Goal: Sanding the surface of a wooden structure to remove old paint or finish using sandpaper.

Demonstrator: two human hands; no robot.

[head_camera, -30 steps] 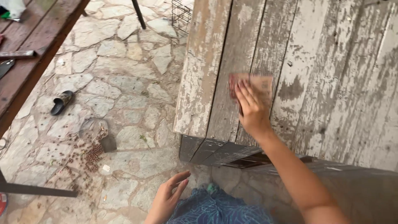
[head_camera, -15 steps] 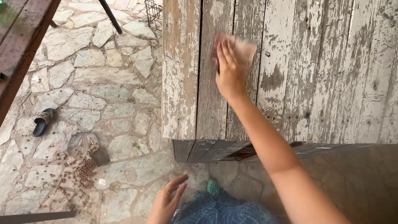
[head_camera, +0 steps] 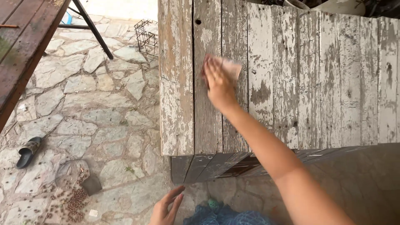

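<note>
Flat under the right hand (head_camera: 218, 83) lies a small sheet of sandpaper (head_camera: 231, 68), pressed onto the weathered plank tabletop (head_camera: 291, 75) near its left side, on the second and third boards in from that edge. The fingers are stretched out and laid over the sheet, pinning it rather than gripping it. The tabletop's white paint is flaking, with bare grey wood showing through. Below the tabletop's near edge, the left hand (head_camera: 166, 206) hangs loosely spread and holds nothing. Left of the tabletop, on stone paving (head_camera: 96, 108), a dark sandal (head_camera: 28, 151) lies; a wire cage (head_camera: 146, 36) stands by the far corner.
</note>
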